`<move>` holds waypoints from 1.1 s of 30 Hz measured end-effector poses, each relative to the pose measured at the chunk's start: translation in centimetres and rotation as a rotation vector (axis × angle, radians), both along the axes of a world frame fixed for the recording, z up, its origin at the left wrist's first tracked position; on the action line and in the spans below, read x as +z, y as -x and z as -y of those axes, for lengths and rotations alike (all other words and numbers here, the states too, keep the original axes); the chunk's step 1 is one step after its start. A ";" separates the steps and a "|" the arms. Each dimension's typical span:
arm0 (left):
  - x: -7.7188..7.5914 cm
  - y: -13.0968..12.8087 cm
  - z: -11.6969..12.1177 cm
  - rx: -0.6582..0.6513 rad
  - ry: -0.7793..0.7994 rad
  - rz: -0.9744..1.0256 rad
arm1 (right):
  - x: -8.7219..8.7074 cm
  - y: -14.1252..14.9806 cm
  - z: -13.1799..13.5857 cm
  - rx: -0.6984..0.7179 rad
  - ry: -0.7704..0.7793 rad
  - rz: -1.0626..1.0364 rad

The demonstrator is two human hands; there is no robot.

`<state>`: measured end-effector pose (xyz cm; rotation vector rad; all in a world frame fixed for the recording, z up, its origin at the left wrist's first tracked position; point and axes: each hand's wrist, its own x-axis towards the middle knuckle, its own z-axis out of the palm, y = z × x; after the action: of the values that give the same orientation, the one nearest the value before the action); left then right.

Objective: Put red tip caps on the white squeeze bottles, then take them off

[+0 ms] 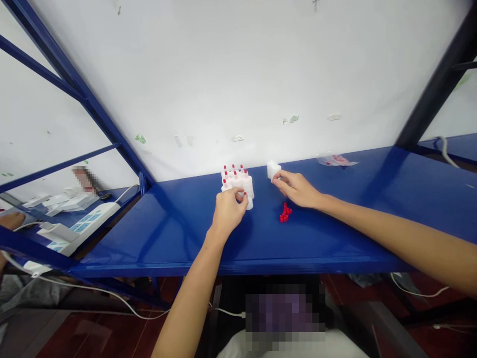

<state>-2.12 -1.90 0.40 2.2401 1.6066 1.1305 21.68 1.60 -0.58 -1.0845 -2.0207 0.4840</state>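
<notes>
My left hand (231, 206) is closed, thumb and forefinger at a small red cap, with a white bottle (250, 203) against the fingertips. Just beyond it stands a tight group of small white bottles (249, 185) topped with narrow red caps. My right hand (296, 188) reaches in from the right, its thumb and forefinger pinched at the side of a few white bottles (273, 169) near the wall. No red shows on these bottles. Several loose red caps (285, 213) lie in a small heap on the blue table between my hands.
A clear plastic bag (336, 160) with red bits lies at the table's back right. The blue table (156, 233) backs onto a white wall. Blue posts rise at both sides. A power strip (80, 228) and another person's hand (12, 220) show at left.
</notes>
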 end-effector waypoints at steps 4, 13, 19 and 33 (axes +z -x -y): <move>0.0 -0.4 0.4 -0.038 -0.155 0.082 | 0.6 0.1 0.4 0.116 0.154 -0.074; 0.7 -4.9 -0.2 -0.452 -0.156 0.423 | 0.5 0.9 0.6 0.363 0.281 -0.333; 0.3 -6.2 -0.3 -0.480 -0.177 0.331 | 0.1 0.9 0.9 0.453 0.277 -0.402; -0.6 -6.1 0.4 -0.410 -0.219 0.186 | 1.0 0.9 1.7 0.390 0.265 -0.308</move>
<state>3.95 -2.26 -0.21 2.3597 0.9332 1.3921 20.75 -0.15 0.44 -0.7045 -1.9245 1.0770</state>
